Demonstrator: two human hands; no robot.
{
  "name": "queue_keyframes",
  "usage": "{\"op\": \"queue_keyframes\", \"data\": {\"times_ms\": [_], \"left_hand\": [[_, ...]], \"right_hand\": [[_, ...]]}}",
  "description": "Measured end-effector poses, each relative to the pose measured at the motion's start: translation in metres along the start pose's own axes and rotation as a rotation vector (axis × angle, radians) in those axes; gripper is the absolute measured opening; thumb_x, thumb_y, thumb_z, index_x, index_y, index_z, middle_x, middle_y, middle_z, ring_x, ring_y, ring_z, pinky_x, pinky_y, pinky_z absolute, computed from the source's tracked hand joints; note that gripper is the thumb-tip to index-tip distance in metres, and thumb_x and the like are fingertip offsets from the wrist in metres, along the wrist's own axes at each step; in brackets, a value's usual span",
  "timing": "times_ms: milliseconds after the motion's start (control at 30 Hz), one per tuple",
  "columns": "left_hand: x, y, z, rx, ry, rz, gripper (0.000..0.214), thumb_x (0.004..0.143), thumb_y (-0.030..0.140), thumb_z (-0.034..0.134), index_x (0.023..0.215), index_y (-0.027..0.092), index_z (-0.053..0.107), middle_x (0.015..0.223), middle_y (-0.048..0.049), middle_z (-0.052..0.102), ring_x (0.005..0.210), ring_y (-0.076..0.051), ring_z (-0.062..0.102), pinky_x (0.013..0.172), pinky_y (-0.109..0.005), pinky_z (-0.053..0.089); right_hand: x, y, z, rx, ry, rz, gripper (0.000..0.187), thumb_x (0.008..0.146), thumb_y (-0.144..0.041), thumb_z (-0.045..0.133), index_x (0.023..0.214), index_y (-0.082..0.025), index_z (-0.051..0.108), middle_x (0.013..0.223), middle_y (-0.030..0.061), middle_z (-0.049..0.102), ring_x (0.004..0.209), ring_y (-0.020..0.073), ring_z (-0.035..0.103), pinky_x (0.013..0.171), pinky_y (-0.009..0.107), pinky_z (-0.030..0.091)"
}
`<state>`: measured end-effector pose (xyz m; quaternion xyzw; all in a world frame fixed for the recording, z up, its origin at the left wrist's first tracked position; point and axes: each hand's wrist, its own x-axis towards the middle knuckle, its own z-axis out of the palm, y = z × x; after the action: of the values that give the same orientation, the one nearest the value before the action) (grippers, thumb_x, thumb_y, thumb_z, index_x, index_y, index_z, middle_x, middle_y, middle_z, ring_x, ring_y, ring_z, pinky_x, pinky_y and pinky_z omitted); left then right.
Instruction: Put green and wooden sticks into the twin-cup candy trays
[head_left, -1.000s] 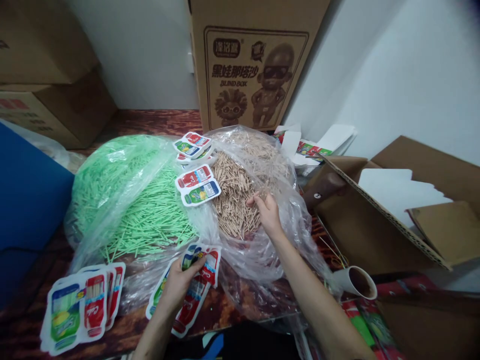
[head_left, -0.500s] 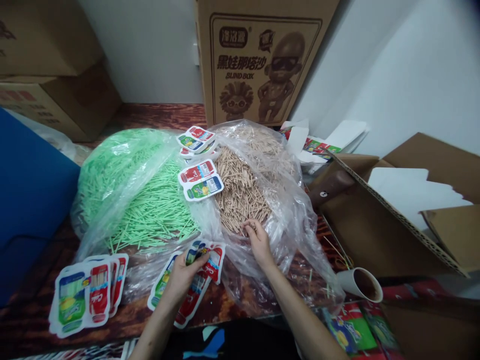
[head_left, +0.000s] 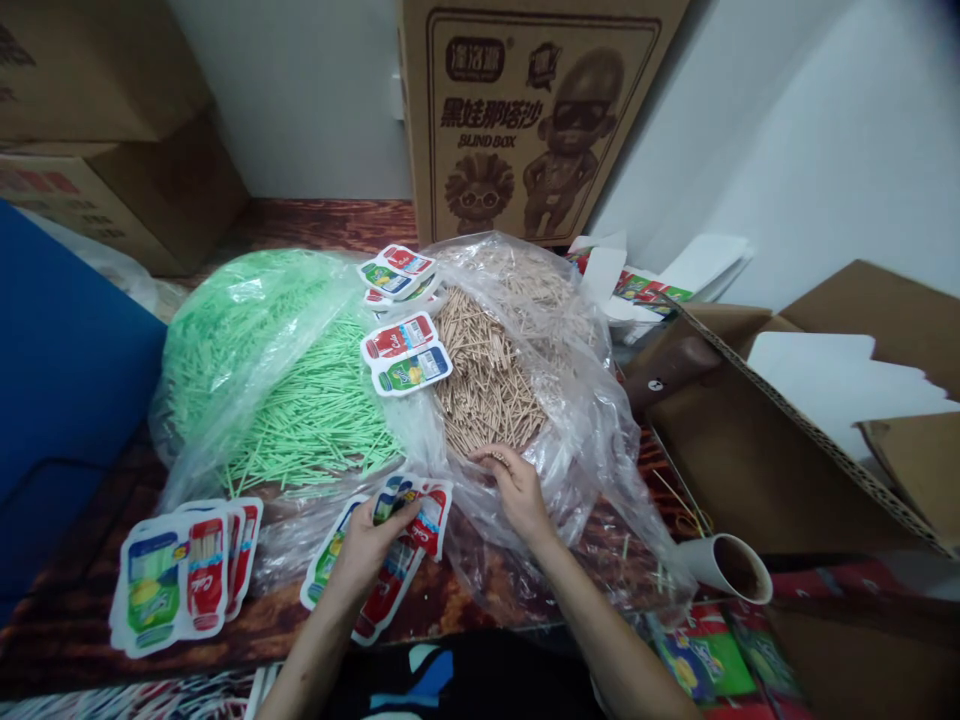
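In the head view, the left hand holds a printed card between thumb and fingers; another card is under this hand, near the table's front edge; the right hand has its fingers curled narrowly around a few brown sticks, at the near edge of the brown stick pile; this pile lies in a clear plastic bag, beside the green stick pile; a stack of cards lies at left; a paper cup lies tilted at right.
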<state>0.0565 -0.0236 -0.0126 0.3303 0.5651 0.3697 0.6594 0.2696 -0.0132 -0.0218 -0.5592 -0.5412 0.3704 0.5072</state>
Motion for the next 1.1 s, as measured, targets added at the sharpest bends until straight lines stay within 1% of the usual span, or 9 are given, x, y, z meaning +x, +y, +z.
{"op": "queue_keyframes", "data": {"times_ms": [133, 267, 367, 467, 567, 733, 900, 1000, 1100], "left_hand": [[0.0, 0.0, -0.001, 0.0, -0.006, 0.025, 0.028, 0.061, 0.038, 0.08, 0.067, 0.014, 0.065, 0.059, 0.0027, 0.062, 0.053, -0.012, 0.054, 0.055, -0.023, 0.044], [-0.004, 0.004, -0.003, -0.026, 0.004, 0.073, 0.025, 0.062, 0.036, 0.079, 0.069, 0.015, 0.067, 0.06, 0.0027, 0.062, 0.054, -0.012, 0.053, 0.057, -0.022, 0.043], [-0.009, 0.007, -0.007, 0.004, -0.038, 0.097, 0.025, 0.064, 0.036, 0.077, 0.071, 0.015, 0.068, 0.061, 0.0019, 0.063, 0.055, -0.013, 0.053, 0.056, -0.022, 0.043], [-0.01, 0.009, -0.012, 0.07, -0.09, 0.123, 0.023, 0.068, 0.037, 0.075, 0.07, 0.015, 0.066, 0.063, 0.002, 0.062, 0.057, -0.013, 0.053, 0.056, -0.021, 0.043], [-0.007, 0.007, -0.015, 0.11, -0.084, 0.151, 0.023, 0.07, 0.037, 0.074, 0.071, 0.016, 0.065, 0.064, 0.0028, 0.061, 0.058, -0.012, 0.052, 0.057, -0.021, 0.042], [-0.002, 0.001, -0.015, 0.16, -0.071, 0.164, 0.025, 0.069, 0.037, 0.074, 0.069, 0.015, 0.063, 0.062, 0.0033, 0.058, 0.058, -0.012, 0.05, 0.057, -0.021, 0.041], [-0.002, 0.001, -0.011, 0.134, -0.053, 0.133, 0.027, 0.068, 0.039, 0.075, 0.069, 0.015, 0.061, 0.063, 0.0022, 0.058, 0.058, -0.012, 0.05, 0.056, -0.021, 0.042], [-0.003, 0.004, -0.01, 0.131, -0.07, 0.11, 0.027, 0.07, 0.039, 0.074, 0.071, 0.015, 0.062, 0.064, 0.0029, 0.057, 0.058, -0.011, 0.049, 0.056, -0.021, 0.042], [-0.003, 0.007, -0.009, 0.136, -0.074, 0.119, 0.026, 0.07, 0.037, 0.074, 0.07, 0.015, 0.062, 0.064, 0.0036, 0.056, 0.058, -0.01, 0.047, 0.055, -0.02, 0.04]], "right_hand": [[-0.001, -0.012, 0.008, 0.004, -0.074, -0.05, 0.021, 0.087, -0.021, 0.048, 0.091, -0.022, 0.069, 0.093, 0.0045, 0.07, 0.092, 0.0203, 0.063, 0.084, 0.033, 0.047], [0.0, -0.02, 0.016, 0.015, -0.126, -0.076, 0.021, 0.087, -0.019, 0.048, 0.09, -0.023, 0.068, 0.09, 0.0035, 0.07, 0.089, 0.0196, 0.064, 0.08, 0.031, 0.048], [0.0, -0.02, 0.017, 0.012, -0.146, -0.083, 0.02, 0.088, -0.02, 0.048, 0.09, -0.023, 0.068, 0.09, 0.0033, 0.069, 0.089, 0.0187, 0.064, 0.081, 0.03, 0.048], [0.001, -0.012, 0.01, 0.003, -0.07, -0.035, 0.018, 0.09, -0.024, 0.048, 0.092, -0.022, 0.066, 0.092, 0.0036, 0.069, 0.093, 0.0191, 0.063, 0.084, 0.03, 0.046], [0.0, 0.005, 0.0, -0.013, 0.047, 0.058, 0.016, 0.089, -0.026, 0.048, 0.092, -0.021, 0.063, 0.09, 0.0038, 0.067, 0.09, 0.0198, 0.062, 0.083, 0.031, 0.046], [-0.003, 0.026, -0.007, -0.049, 0.074, 0.093, 0.017, 0.088, -0.027, 0.047, 0.085, -0.02, 0.062, 0.085, 0.0037, 0.067, 0.085, 0.0199, 0.062, 0.081, 0.031, 0.045], [-0.003, 0.019, -0.005, -0.058, 0.067, 0.08, 0.018, 0.089, -0.026, 0.046, 0.086, -0.02, 0.063, 0.086, 0.0044, 0.068, 0.088, 0.02, 0.062, 0.083, 0.032, 0.046], [-0.003, 0.009, -0.003, -0.047, 0.035, 0.039, 0.02, 0.09, -0.026, 0.045, 0.09, -0.02, 0.064, 0.092, 0.0051, 0.069, 0.093, 0.0204, 0.063, 0.085, 0.033, 0.046], [-0.003, 0.0, 0.0, -0.049, -0.017, 0.01, 0.02, 0.09, -0.025, 0.046, 0.092, -0.02, 0.065, 0.093, 0.0051, 0.069, 0.092, 0.0201, 0.063, 0.084, 0.032, 0.046]]}}
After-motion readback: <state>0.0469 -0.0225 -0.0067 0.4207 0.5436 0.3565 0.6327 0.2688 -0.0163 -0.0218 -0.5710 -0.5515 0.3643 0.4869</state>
